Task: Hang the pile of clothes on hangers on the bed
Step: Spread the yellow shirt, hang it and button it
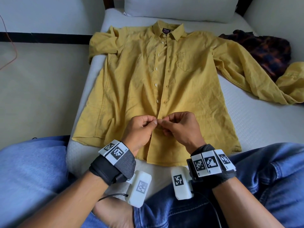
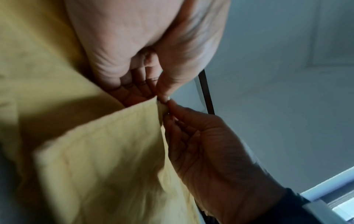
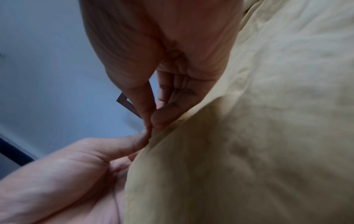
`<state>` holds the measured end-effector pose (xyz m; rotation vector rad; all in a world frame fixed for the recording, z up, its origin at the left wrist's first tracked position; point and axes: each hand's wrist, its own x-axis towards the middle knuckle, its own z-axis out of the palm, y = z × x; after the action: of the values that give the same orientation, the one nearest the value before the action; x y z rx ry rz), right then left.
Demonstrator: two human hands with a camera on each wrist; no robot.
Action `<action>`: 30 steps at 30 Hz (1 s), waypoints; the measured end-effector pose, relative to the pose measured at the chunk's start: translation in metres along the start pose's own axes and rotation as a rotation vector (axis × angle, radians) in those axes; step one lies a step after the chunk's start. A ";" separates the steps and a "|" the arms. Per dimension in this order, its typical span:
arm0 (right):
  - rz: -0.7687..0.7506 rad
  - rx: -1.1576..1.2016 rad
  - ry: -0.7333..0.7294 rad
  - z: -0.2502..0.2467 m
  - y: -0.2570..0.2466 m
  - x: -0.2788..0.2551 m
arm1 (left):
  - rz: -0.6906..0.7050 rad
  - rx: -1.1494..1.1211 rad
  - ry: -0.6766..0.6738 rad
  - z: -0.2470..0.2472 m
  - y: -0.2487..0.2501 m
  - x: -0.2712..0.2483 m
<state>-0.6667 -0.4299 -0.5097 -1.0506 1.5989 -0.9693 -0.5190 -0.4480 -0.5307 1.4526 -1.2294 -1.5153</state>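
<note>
Bare floor left of left hand (image 1: pixel 139 129); thin orange cord (image 1: pixel 14 46) far left. Mustard-yellow long-sleeved button-up cotton shirt (image 1: pixel 134 76) flat on white bed (image 1: pixel 256 122), stretching ahead of both hands; white pillow (image 1: pixel 179 9) beyond collar. Left hand pinches placket edge near hem; right hand (image 1: pixel 181 127) pinches opposite edge, fingertips meeting. Dark plaid garment (image 1: pixel 263 50) ahead-right of right hand, partly under sleeve. Collar label unreadable; wrist tags "L5", "R2".

A yellow shirt (image 1: pixel 139 83) lies flat, front up, collar far, on the bed (image 1: pixel 256 122); a dark plaid garment (image 1: pixel 263 50) lies crumpled at far right.
</note>
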 end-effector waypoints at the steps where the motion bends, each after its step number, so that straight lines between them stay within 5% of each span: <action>1: -0.008 -0.024 -0.010 -0.001 0.000 0.000 | 0.005 0.014 -0.007 0.000 0.001 0.000; 9: 0.122 0.089 -0.186 -0.013 -0.008 0.002 | 0.055 0.276 -0.046 -0.014 0.017 0.000; 13: -0.134 -0.418 0.025 -0.013 -0.007 0.007 | 0.152 0.593 -0.059 -0.017 0.024 -0.009; 15: -0.211 -0.406 0.140 -0.010 -0.010 0.011 | 0.169 0.695 -0.067 -0.014 0.031 -0.014; 22: -0.161 -0.736 0.119 0.015 -0.003 0.010 | 0.171 0.961 -0.128 -0.005 0.029 -0.019; 30: -0.042 -0.710 0.168 0.016 -0.001 0.020 | 0.094 0.938 -0.161 -0.007 0.033 -0.021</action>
<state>-0.6544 -0.4508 -0.5180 -1.5046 2.1395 -0.5175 -0.5136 -0.4400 -0.4926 1.7926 -2.2501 -1.0155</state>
